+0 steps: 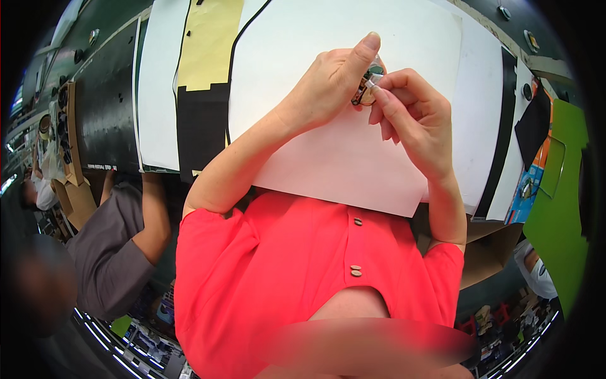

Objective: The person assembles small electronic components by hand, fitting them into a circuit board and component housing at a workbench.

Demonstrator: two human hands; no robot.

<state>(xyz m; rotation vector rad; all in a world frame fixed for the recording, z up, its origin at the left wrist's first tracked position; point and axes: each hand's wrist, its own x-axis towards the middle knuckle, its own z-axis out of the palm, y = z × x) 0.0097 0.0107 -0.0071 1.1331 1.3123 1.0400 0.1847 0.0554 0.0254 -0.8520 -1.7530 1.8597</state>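
Over the white sheet on the bench, my left hand [328, 82] is closed round a small electronic assembly [375, 71] with a green circuit board and some thin wires. The thumb of that hand points up and away, and its fingers hide most of the piece. My right hand [420, 117] is beside it, thumb and forefinger pinched on a small white connector [370, 83]. The connector sits against the assembly; whether it is plugged in I cannot tell.
White sheets [404, 170] cover the bench. A yellow strip [208, 47] and black patch [202, 120] lie to the left, with a black cable [235, 47] alongside. A person in grey [117, 252] works at my left. A green board [558, 183] stands at the right.
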